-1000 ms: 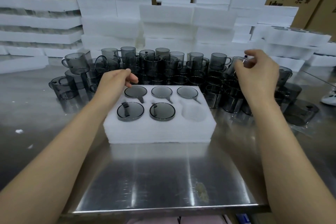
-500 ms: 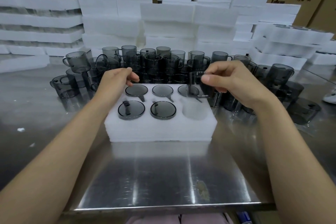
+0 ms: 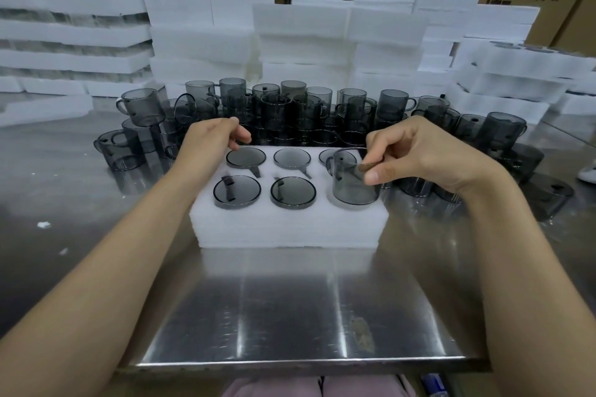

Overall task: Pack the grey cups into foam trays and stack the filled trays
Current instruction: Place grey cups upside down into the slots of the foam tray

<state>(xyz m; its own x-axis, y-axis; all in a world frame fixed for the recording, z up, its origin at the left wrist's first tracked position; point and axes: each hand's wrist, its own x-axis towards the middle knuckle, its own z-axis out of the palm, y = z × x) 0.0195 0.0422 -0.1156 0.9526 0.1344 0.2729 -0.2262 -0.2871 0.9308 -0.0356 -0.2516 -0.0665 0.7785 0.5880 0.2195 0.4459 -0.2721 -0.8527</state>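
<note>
The right hand (image 3: pixel 429 155) is pinching the rim of a grey cup (image 3: pixel 353 185), upright at the front right pocket of the foam tray (image 3: pixel 290 230); the left hand (image 3: pixel 206 138), fingers loosely curled, is resting at its far left corner.

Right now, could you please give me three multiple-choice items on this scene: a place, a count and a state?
1. Where is the cup in the right hand? A. at the foam tray's front right pocket B. at its rear left pocket C. on the floor
2. How many other cups sit in the tray? A. three B. five C. six
3. The right hand is: A. flat B. pinching the cup's rim C. empty
Key: 1A, it stands there; 2B, three behind, two in front; 3B, thumb and fingers pinch the rim.
</note>
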